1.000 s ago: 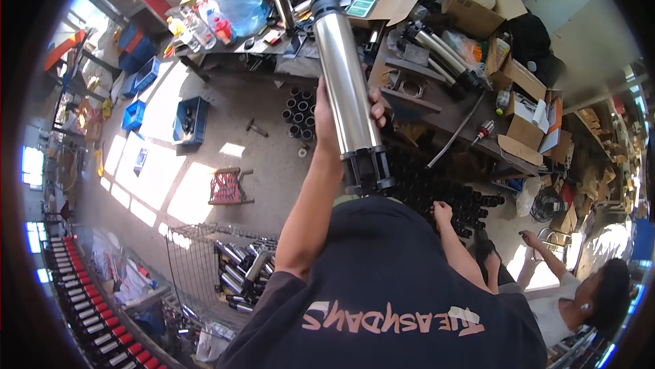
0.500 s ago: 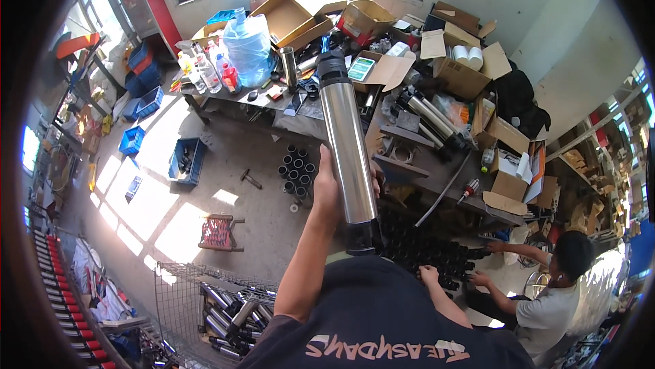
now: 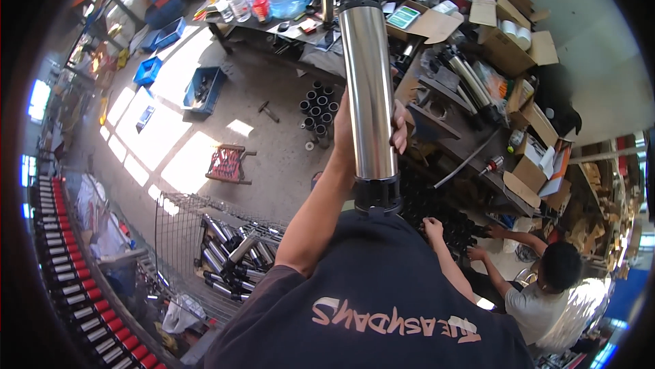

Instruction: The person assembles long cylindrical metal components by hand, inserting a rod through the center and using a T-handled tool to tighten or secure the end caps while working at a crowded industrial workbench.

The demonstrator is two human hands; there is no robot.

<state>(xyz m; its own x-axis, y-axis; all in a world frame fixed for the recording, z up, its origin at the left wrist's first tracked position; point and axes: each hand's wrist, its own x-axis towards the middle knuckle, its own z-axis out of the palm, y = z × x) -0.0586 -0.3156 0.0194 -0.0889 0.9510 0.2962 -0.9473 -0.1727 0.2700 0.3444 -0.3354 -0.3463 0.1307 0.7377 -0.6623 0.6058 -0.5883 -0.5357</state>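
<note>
Wire cage (image 3: 205, 232) of steel tubes sits lower left; at frame centre left hand (image 3: 355, 130) holds steel cylinder (image 3: 368, 89) upright at mid-length, likely for balance, fingers (image 3: 399, 130) wrapped fully around it; right hand unseen; another person's hands (image 3: 433, 229) among black parts lower right.

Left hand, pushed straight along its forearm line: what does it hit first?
Probably the cluttered workbench beyond. The left hand, gripping the steel cylinder, points toward the open cardboard box there; the bench sits well below, so depth is unclear.
</note>
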